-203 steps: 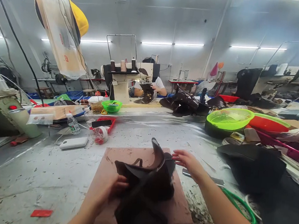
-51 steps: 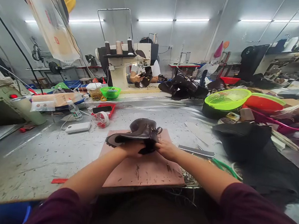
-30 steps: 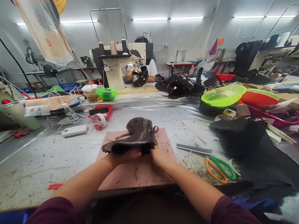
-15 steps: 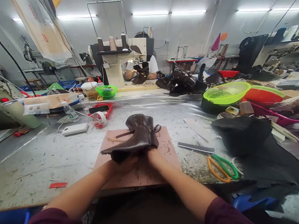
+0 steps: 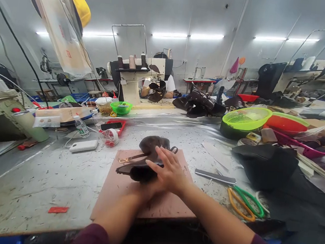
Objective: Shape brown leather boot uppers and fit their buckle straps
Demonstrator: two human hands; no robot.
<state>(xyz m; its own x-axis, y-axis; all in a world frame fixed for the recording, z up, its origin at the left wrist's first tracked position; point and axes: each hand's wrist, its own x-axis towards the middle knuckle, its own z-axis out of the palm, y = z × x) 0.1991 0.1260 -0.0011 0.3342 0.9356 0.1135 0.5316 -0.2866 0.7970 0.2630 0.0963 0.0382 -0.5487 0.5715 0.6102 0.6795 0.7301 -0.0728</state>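
A dark brown leather boot upper (image 5: 151,146) lies on its side on a pinkish board (image 5: 109,193). A thin strap (image 5: 137,157) with a gold-coloured clasp sticks out to its left. My right hand (image 5: 171,172) is spread over the near right side of the boot upper, fingers apart and holding nothing. Its fingertips touch or hover just above the leather; I cannot tell which. My left hand (image 5: 152,189) reaches to the dark lower opening of the boot upper, partly under the right hand, and its fingers are hidden there.
Right of the board lie a grey strip (image 5: 215,176), scissors with green and orange handles (image 5: 242,206) and black leather pieces (image 5: 264,162). To the left are a white power bank (image 5: 83,146), a bottle (image 5: 81,126) and a phone (image 5: 112,126). Behind, a person works at a sewing machine (image 5: 138,77).
My right hand has come out from under the boot upper and now spreads over its side. The boot upper has tipped lower and flatter. The camera view has shifted slightly.
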